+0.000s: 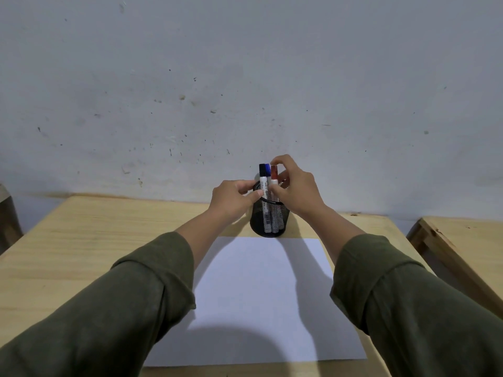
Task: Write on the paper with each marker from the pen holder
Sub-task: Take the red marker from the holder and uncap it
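Mesh pen holder (268,217) — left hand (234,198) steadying, right hand (292,190) at markers (268,176)

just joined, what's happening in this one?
A person in dark green sleeves sits at a wooden table, both hands at a black mesh pen holder. The left hand steadies the holder at its rim. The right hand closes its fingers around the red marker, which is not yet out of the holder. A black marker and a blue marker stand beside it. The white paper in front of the holder is blank, so no writing has begun.
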Demonstrator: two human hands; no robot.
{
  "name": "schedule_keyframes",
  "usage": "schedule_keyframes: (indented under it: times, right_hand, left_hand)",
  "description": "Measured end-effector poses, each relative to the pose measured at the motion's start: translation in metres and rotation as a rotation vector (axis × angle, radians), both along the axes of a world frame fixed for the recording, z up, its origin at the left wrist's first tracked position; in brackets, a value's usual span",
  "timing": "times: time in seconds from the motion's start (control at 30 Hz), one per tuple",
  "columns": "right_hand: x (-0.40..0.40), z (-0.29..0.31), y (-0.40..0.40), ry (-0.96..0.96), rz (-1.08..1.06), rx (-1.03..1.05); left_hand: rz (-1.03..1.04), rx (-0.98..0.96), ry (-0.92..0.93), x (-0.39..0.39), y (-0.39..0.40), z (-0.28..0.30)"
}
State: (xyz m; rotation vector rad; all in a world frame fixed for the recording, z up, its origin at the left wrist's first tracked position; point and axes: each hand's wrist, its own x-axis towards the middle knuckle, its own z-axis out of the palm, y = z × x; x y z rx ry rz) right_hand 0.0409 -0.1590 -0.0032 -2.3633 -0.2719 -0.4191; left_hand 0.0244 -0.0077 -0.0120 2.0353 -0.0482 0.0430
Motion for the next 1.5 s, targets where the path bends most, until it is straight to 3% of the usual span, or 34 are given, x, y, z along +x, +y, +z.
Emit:
schedule_keyframes:
  times: [0.2,0.4,0.67,0.93,1.13,1.3,1.5]
  right_hand:
    - [-0.008,0.023,0.001,-0.077,-0.039,0.351]
    - [-0.027,0.069,0.004,-0.170,0.016,0.504]
    - [-0.087,0.073,0.018,0.042,0.208,0.509]
    - [-0.146,0.078,0.012,0.274,0.326,0.676]
    - [-0.176,0.066,0.017,0.329,0.417,1.066]
    - [-0.189,0.055,0.035,0.309,0.358,1.067]
    - [-0.194,0.056,0.045,0.310,0.351,1.199]
  left_hand:
    - [0.069,0.028,-0.096,-0.004,0.002,0.012]
    - [0.106,-0.238,-0.274,-0.015,-0.002,0.061]
    - [-0.093,-0.511,-0.128,-0.063,-0.001,0.088]
    - [0.169,-0.845,-0.007,-0.106,0.016,0.082]
    - [0.218,-0.863,0.063,-0.139,0.014,0.073]
    - [0.100,-0.808,0.122,-0.159,0.012,0.073]
    - [-0.075,-0.990,0.109,-0.165,0.019,0.075]
